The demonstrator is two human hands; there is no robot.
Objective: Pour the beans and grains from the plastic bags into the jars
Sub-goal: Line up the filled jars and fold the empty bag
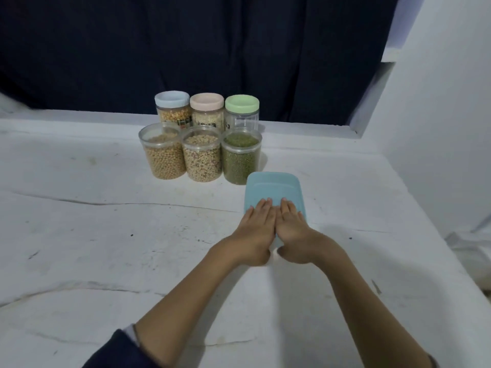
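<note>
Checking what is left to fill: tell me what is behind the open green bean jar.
Directly behind the green bean jar stands a green-lidded jar, lid on; its clear upper wall looks empty. Its lower part is hidden by the front jar, so any contents at the bottom cannot be seen.

Both hands [276,229] hide the near part of the blue lid [273,189].

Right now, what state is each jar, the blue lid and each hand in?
Blue-lidded jar: closed, partly filled.
Pink-lidded jar: closed, partly filled.
Green-lidded jar: closed, looks empty.
Chickpea jar: uncapped, nearly full.
Mixed-bean jar: uncapped, nearly full.
Green-gram jar: uncapped, nearly full.
Blue lid: pressed under both hands.
Left hand: flat on lid.
Right hand: flat on lid.
</note>
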